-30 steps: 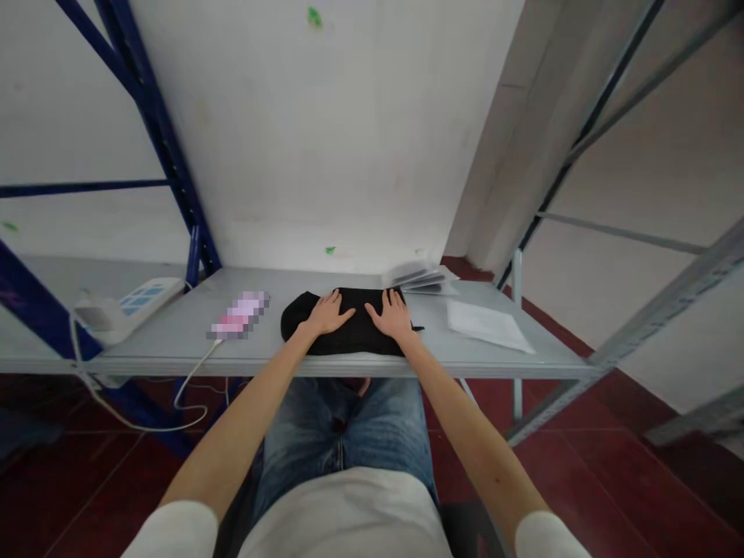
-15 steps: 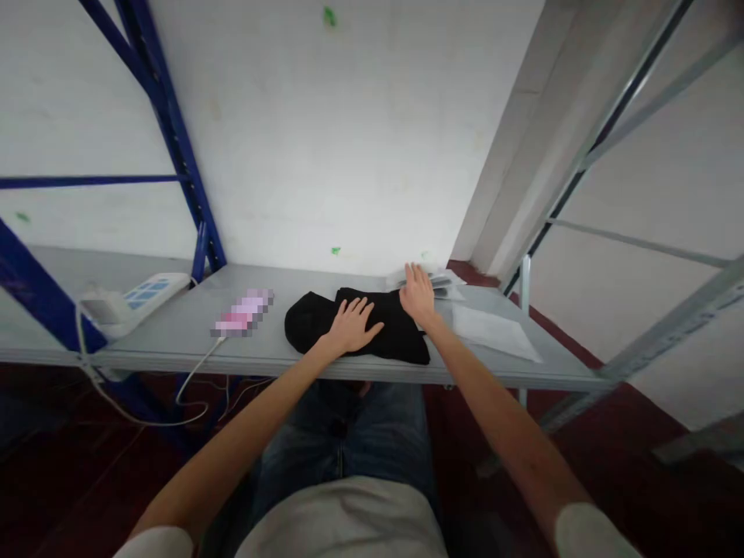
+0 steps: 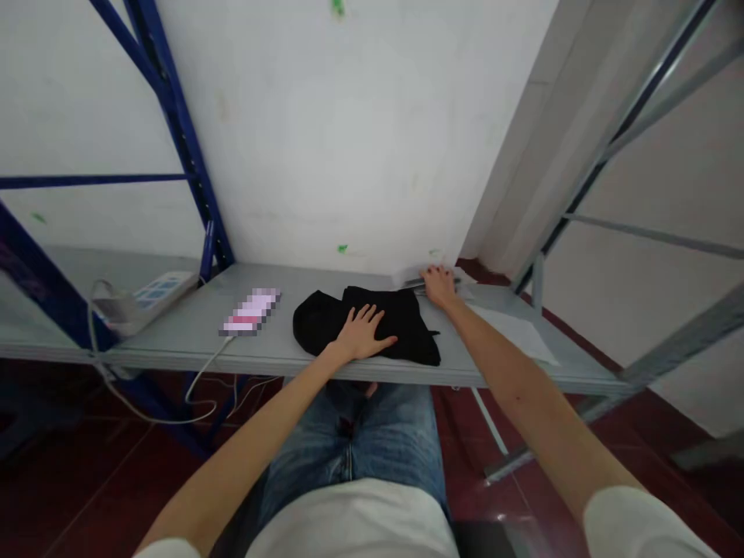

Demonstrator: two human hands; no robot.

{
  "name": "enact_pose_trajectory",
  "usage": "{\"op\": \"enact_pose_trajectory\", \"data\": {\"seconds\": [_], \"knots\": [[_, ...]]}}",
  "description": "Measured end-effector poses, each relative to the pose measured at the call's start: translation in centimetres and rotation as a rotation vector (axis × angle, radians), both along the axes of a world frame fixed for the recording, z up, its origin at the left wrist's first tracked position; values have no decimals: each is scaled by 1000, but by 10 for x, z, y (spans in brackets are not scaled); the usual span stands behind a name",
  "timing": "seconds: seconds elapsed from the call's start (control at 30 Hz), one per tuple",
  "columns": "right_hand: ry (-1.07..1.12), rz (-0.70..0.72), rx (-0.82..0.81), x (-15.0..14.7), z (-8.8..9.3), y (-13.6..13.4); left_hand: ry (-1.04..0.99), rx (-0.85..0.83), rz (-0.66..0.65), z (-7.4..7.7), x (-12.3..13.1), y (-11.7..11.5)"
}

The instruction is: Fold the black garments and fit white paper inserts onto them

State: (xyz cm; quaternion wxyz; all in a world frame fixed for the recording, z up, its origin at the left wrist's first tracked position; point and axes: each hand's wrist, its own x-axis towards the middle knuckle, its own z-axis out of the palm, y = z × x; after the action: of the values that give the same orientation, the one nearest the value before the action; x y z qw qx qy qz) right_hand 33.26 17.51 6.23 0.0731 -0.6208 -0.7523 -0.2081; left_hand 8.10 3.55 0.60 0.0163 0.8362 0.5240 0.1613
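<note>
A folded black cloth garment [image 3: 401, 322] lies flat on the grey shelf board, its rounded, hood-like end at the left. My left hand [image 3: 361, 333] rests palm down on the middle of it, fingers spread. Farther back and to the right, my right hand [image 3: 439, 285] is on a small pile of white and grey flat sheets or packets [image 3: 411, 280] near the wall. Its fingers are apart and bent over the pile; I see no grip on a piece, though the fingertips are partly hidden.
On the grey shelf board [image 3: 279, 358], a phone-like device [image 3: 251, 311] lies on a white cable at the left, near a white power strip [image 3: 166, 291]. A white sheet [image 3: 520, 333] lies at the right. Blue posts [image 3: 186, 147] and a white wall [image 3: 349, 155] bound the space.
My right hand has left the black garment's right upper edge and moved right, onto the pile of sheets. My left hand stays on the garment. The view has shifted slightly.
</note>
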Motion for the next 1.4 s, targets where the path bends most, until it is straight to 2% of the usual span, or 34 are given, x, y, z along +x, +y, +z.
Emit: {"op": "enact_pose_trajectory", "data": {"seconds": [0.07, 0.17, 0.23, 0.3, 0.37, 0.43, 0.5, 0.57, 0.67, 0.77, 0.83, 0.97, 1.1, 1.23, 1.4], "knots": [[3, -23, 36, -5, 6, -3, -30, 60, 13, -1, 0, -2], [96, -39, 145, -15, 19, -11, -98, 241, 58, 3, 1, -7], [194, -15, 247, -25, 27, -27, -152, 375, 115, 11, -1, -13], [278, 40, 337, -40, 30, -53, -191, 484, 181, 23, -6, -19], [343, 116, 403, -60, 26, -88, -183, 566, 220, 37, -14, -25], [382, 221, 411, -80, 15, -124, -117, 617, 199, 49, -25, -31], [370, 373, 330, -95, 1, -153, -28, 605, 141, 54, -37, -35], [378, 498, 217, -102, -11, -170, 41, 548, 98, 52, -49, -38], [423, 574, 92, -95, -17, -177, 51, 486, 90, 38, -64, -39], [470, 538, 64, -74, -11, -175, -11, 481, 85, 23, -72, -37], [487, 506, 67, -60, -5, -175, -56, 477, 83, 19, -73, -37], [502, 516, 38, -50, 1, -184, -76, 491, 30, 24, -66, -48], [512, 558, 69, -56, 2, -195, -74, 549, -115, 37, -51, -67], [491, 642, 120, -65, 5, -200, -173, 631, -229, 41, -38, -75], [494, 679, 140, -71, 4, -205, -213, 674, -232, 39, -35, -75]]}}
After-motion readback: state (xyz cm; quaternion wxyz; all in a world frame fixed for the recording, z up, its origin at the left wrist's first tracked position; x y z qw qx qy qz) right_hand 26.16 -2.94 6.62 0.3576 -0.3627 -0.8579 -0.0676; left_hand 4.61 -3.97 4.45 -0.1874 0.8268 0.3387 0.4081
